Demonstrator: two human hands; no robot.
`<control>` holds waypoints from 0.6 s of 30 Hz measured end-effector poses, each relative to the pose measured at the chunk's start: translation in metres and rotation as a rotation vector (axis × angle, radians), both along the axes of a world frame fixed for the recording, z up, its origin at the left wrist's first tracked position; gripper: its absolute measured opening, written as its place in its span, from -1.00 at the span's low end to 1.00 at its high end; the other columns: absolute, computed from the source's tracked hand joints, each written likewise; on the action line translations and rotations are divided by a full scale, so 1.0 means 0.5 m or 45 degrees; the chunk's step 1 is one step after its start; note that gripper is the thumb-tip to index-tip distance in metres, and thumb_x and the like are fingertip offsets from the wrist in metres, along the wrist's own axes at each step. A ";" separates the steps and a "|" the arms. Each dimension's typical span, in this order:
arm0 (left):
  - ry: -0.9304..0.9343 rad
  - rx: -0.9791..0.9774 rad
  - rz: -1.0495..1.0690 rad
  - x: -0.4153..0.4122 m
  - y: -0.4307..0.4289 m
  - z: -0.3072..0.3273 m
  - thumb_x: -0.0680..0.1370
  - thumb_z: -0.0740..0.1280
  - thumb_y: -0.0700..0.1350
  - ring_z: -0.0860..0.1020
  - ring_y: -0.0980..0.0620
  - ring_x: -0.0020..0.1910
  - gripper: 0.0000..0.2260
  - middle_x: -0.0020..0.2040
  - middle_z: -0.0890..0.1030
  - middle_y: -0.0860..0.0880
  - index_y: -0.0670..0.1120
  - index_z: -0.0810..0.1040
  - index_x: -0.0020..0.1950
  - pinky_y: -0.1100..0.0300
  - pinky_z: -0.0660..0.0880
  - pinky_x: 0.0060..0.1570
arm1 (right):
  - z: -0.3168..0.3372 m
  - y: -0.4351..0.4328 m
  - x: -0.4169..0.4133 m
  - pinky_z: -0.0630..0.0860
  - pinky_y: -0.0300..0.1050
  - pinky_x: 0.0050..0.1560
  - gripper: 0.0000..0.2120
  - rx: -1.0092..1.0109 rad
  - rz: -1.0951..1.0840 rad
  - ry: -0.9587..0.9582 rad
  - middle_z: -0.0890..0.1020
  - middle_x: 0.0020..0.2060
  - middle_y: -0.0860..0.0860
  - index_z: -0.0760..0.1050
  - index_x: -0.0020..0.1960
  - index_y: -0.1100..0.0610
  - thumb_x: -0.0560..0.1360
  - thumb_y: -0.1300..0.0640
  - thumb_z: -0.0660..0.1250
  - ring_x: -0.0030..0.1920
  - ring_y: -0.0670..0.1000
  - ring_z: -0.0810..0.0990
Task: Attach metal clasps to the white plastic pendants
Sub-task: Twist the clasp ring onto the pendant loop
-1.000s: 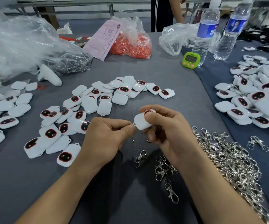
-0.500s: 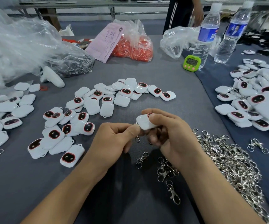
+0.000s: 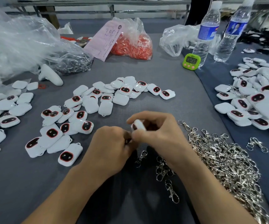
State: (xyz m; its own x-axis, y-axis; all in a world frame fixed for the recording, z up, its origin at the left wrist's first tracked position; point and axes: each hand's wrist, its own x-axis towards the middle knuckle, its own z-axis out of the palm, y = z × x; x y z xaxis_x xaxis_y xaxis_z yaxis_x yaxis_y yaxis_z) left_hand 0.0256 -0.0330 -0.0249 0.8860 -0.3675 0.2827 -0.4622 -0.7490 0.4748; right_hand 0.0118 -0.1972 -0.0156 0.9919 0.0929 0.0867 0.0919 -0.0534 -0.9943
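Observation:
My right hand grips a white plastic pendant, tilted on edge and mostly hidden by the fingers. My left hand presses against it from the left, fingertips pinched at the pendant's lower corner; what they pinch is hidden and blurred. Loose pendants with dark red-rimmed faces lie scattered beyond my hands. A large heap of metal clasps lies to the right, with a few single clasps just below my hands.
More pendants are piled at the right on a blue cloth, others at the far left. A green timer, two water bottles, a bag of orange parts and clear plastic bags stand at the back.
The pendant has turned from flat to on edge in my right hand. My left hand has closed in against it. Both hands sit slightly lower in view.

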 end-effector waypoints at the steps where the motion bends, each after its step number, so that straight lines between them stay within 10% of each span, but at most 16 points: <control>1: 0.016 0.000 0.018 0.001 0.002 -0.001 0.45 0.26 0.13 0.50 -0.04 -0.42 -0.68 -0.42 0.60 -0.04 -0.05 0.64 -0.31 0.07 0.32 -0.35 | -0.001 0.007 -0.002 0.54 0.08 -0.25 -0.74 -0.127 0.000 -0.055 0.64 -0.24 0.20 0.73 -0.05 -0.06 0.32 0.20 0.46 -0.29 0.17 0.59; 6: 0.186 -0.249 0.172 0.000 -0.006 -0.010 0.50 0.35 0.15 0.52 0.14 -0.45 -0.81 -0.43 0.60 0.10 0.10 0.69 -0.19 0.16 0.47 -0.36 | -0.003 0.005 0.007 0.39 -0.25 -0.42 -0.77 0.193 -0.211 0.074 0.64 -0.31 0.04 0.74 -0.06 0.03 0.35 0.24 0.43 -0.44 -0.09 0.44; 13: 0.484 -0.909 0.091 0.012 -0.013 0.000 0.53 0.45 -0.06 0.32 0.12 -0.54 -0.85 -0.57 0.40 0.01 0.03 0.75 -0.23 0.35 0.30 -0.47 | 0.002 -0.011 0.021 0.19 -0.21 -0.51 -0.75 0.530 -0.244 0.456 0.57 -0.42 0.13 0.75 -0.14 0.13 0.51 0.27 0.29 -0.56 -0.03 0.37; 18: 0.222 -0.550 0.131 0.000 -0.015 -0.003 0.42 0.39 0.03 0.32 0.16 -0.54 -0.78 -0.55 0.41 -0.05 -0.07 0.67 -0.34 0.18 0.31 -0.49 | 0.002 -0.001 0.013 0.29 -0.25 -0.53 -0.81 0.363 -0.339 0.225 0.64 -0.38 0.07 0.72 -0.09 0.11 0.44 0.28 0.35 -0.56 -0.05 0.38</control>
State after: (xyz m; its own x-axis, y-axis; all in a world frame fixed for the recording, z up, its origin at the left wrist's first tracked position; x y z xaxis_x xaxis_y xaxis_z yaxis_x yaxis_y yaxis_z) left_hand 0.0257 -0.0403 -0.0262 0.9594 -0.1566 0.2345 -0.2818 -0.5034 0.8168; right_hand 0.0180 -0.1975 -0.0147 0.9799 -0.1717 -0.1020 -0.0614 0.2269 -0.9720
